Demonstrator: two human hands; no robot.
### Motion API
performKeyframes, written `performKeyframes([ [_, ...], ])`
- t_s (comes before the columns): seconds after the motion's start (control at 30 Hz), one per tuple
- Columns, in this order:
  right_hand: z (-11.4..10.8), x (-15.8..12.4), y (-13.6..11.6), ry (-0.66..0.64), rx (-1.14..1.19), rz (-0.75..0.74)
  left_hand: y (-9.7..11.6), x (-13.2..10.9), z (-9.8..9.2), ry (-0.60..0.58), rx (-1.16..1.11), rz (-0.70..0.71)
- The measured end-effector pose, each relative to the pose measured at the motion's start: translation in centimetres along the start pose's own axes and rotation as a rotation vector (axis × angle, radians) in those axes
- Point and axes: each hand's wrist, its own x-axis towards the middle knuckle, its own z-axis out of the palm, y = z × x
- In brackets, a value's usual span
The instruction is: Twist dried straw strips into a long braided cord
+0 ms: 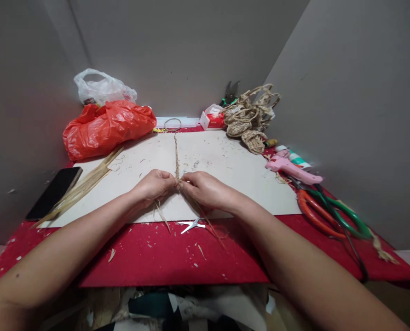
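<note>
1. Fingers: the left hand (pixel 155 185) and right hand (pixel 205 188) meet thumb to thumb. Both sets of fingertips are pinched closed on the near end of one plaited cord (pixel 176 154).
2. The cord runs straight from the pinch toward 12 o'clock across one pale board (pixel 225 165). A few loose strands (pixel 161 215) trail from under the hands toward 6 o'clock.
3. One small pair of scissors (pixel 192 225) lies at 6 o'clock, just beside the board's near edge.
4. 9 o'clock: one bundle of straw strips (pixel 80 188), with one black phone (pixel 54 192) beyond it.
5. 10–11 o'clock: two plastic bags, one red bag (pixel 108 126) and one white bag (pixel 103 87) behind it.
6. 1 o'clock: one heap of woven cord (pixel 249 117).
7. 3 o'clock: one pink glue gun (pixel 291 169) and two large shears, orange-handled (pixel 311 214) and green-handled (pixel 346 219).
8. One red cloth (pixel 156 257) lies under everything.
</note>
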Motion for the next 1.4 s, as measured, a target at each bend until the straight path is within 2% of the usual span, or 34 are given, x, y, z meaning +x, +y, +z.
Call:
performKeyframes([
  [0.3, -0.9, -0.6, -0.1, 0.055, -0.127, 0.060, -0.3, 0.0, 0.2, 0.018, 0.016, 0.044],
  [0.53, 0.1, -0.5, -1.0, -0.012, 0.097, -0.019, -0.4, -0.1, 0.0, -0.008, -0.021, 0.051],
  [0.73, 1.1, -0.7, -1.4, 0.046, 0.009, 0.035, -0.1, -0.4, -0.1, -0.108, -0.154, 0.044],
  [0.87, 1.2, -1.2, -2.1, 0.058, -0.029, 0.001, -0.2, -0.5, 0.0, -0.067, -0.180, 0.038],
  [0.93, 0.8, -1.8, -2.6, -0.019, 0.002, -0.075, -0.2, -0.5, 0.0, -0.056, -0.186, 0.019],
  [1.03, -0.6, -2.7, -2.9, -0.328, 0.162, -0.285, 0.0, -0.5, -0.3, -0.094, -0.222, 0.013],
  [1.07, -1.2, -2.9, -2.8, -0.425, 0.247, -0.324, 0.1, -0.5, -0.4, -0.109, -0.237, 0.015],
  [1.1, -1.7, -3.0, -2.5, -0.465, 0.336, -0.321, 0.2, -0.6, -0.6, -0.118, -0.253, 0.017],
  [1.13, -2.2, -2.9, -2.1, -0.423, 0.418, -0.274, 0.3, -0.6, -0.7, -0.126, -0.266, 0.017],
  [1.17, -2.5, -2.7, -1.6, -0.289, 0.480, -0.194, 0.4, -0.6, -0.8, -0.134, -0.276, 0.015],
  [1.23, -2.4, -1.8, -0.7, 0.112, 0.525, -0.033, 0.5, -0.5, -1.0, -0.151, -0.286, 0.007],
  [1.27, -2.1, -1.2, -0.4, 0.261, 0.528, 0.019, 0.5, -0.5, -1.0, -0.160, -0.288, 0.002],
  [1.3, -1.7, -0.6, -0.1, 0.301, 0.551, 0.050, 0.4, -0.5, -1.0, -0.168, -0.290, 0.000],
  [1.33, -1.1, -0.1, 0.0, 0.249, 0.603, 0.084, 0.4, -0.5, -1.0, -0.172, -0.291, 0.001],
  [1.4, -0.1, 0.6, 0.1, -0.012, 0.746, 0.152, 0.2, -0.5, -0.9, -0.173, -0.286, 0.008],
])
